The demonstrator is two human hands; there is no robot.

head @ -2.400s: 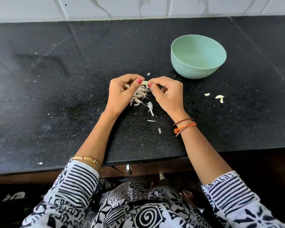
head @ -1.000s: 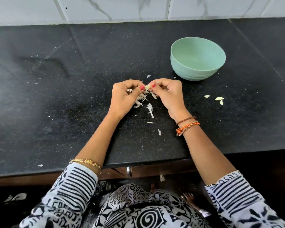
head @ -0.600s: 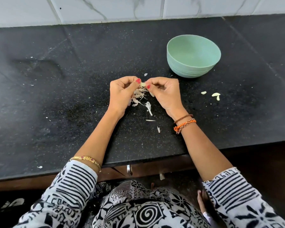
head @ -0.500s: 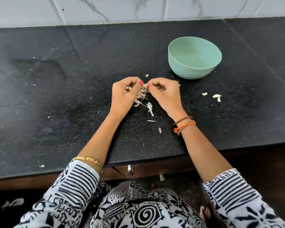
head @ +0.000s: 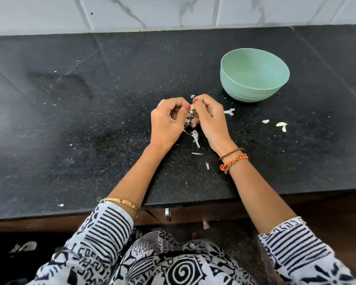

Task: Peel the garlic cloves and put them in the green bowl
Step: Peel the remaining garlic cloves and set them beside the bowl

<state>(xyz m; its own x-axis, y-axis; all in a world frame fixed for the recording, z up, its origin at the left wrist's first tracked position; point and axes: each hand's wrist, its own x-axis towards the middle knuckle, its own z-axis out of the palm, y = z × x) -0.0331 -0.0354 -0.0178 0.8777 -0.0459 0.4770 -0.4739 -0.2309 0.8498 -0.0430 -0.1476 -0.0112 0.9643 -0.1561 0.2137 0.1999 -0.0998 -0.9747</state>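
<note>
Garlic clove: a small pale piece at the centre of the frame, pinched between the two thumbs with red nails; most of it is hidden by the fingers.
Left hand: fingers curled, thumb tip pressed on the clove from the left, held just above the counter.
Right hand: fingers curled inward, thumb and forefinger pinching the clove from the right; the knuckles nearly touch the left hand.
Loose skins: papery white shreds under and just below the hands, with a few slivers further down toward the lower centre; another shred lies just right of the right hand.
Green bowl: upright in the upper right of the frame, well clear of the hands; its visible inside shows no cloves.
Pale pieces: three small bits on the counter at the right, below the bowl; whether cloves or skin cannot be told.
Counter: black speckled stone across the middle of the frame, with white tiled wall along the top edge.
Wrists: orange and brown threads on the right, gold bangle on the left.
</note>
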